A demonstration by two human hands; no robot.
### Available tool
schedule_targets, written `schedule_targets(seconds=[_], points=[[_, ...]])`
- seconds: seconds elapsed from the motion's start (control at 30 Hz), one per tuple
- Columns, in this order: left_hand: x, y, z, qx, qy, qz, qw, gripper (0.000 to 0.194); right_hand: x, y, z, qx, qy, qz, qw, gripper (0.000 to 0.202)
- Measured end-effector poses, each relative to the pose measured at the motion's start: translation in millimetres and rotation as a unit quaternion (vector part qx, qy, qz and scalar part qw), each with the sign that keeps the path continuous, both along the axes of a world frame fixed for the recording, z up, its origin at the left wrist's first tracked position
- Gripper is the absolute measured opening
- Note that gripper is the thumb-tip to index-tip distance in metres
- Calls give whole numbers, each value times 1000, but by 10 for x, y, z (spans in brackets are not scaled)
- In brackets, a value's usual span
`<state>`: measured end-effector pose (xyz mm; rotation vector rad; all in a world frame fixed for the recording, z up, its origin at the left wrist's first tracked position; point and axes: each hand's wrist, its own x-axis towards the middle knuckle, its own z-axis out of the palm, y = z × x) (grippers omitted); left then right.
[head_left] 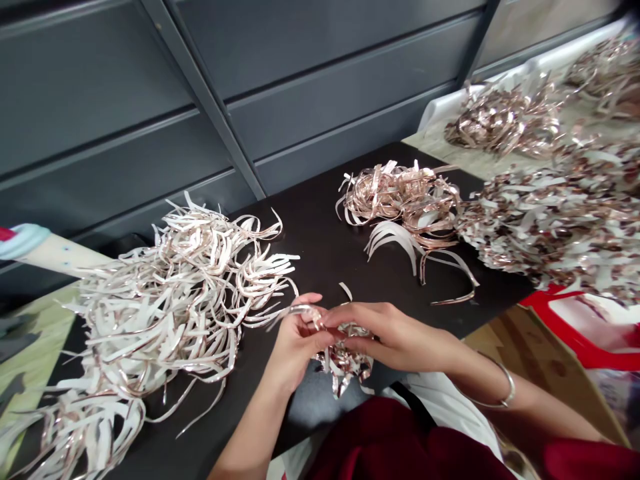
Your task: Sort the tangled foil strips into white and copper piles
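Low in the middle of the head view, my left hand pinches a thin bent strip of shiny foil between thumb and fingers. My right hand meets it from the right, its fingertips closed on a bunch of curled rose-gold and white foil strips that hangs below both hands. The fingertips of the two hands nearly touch. A large pile of white and rose-gold strips lies left of my left hand. Beyond my right hand sits a smaller rose-gold pile, with some loose strips in front of it.
The black table reaches back to a grey panelled wall. More shredded foil is heaped at the right, with another clump behind it. A red-rimmed container and cardboard stand at the lower right. Another person's sleeve shows at the left.
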<state>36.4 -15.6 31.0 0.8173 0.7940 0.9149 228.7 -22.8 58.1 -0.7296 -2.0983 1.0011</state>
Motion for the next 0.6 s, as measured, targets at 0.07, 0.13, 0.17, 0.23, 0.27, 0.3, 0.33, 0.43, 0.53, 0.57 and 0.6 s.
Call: schedule_targets(seconds=[0.07,0.13,0.17,0.23,0.27,0.3,0.33,0.43,0.53,0.57,0.6], points=[[9,3,20,-10,3,-4,1000,62,-14,6,-21,5,8,-5,1000,28],[-5,3,35,-19,5,-45,999,66,1,21,-47,7,22,-16,1000,27],[-18,4,39,-22,5,-59,998,66,17,28,-62,7,28,-21,999,26],[-48,7,37,-21,5,-71,997,62,63,43,-94,2,37,-31,999,23],[-65,10,32,-21,4,-75,997,58,92,50,-112,-4,40,-38,998,22],[-81,13,27,-20,3,-80,997,55,123,57,-132,-13,42,-47,998,21],[-97,16,22,-19,3,-86,996,52,158,66,-154,-28,46,-59,997,19],[-139,19,12,-17,4,-112,994,46,270,96,-216,-86,78,-96,989,12],[-174,16,7,-21,-5,-160,987,44,365,118,-251,-138,134,-105,976,8],[-187,16,7,-22,-9,-182,983,43,388,122,-253,-149,151,-103,972,8],[-201,18,6,-23,-13,-204,979,41,407,125,-251,-158,165,-100,968,8]])
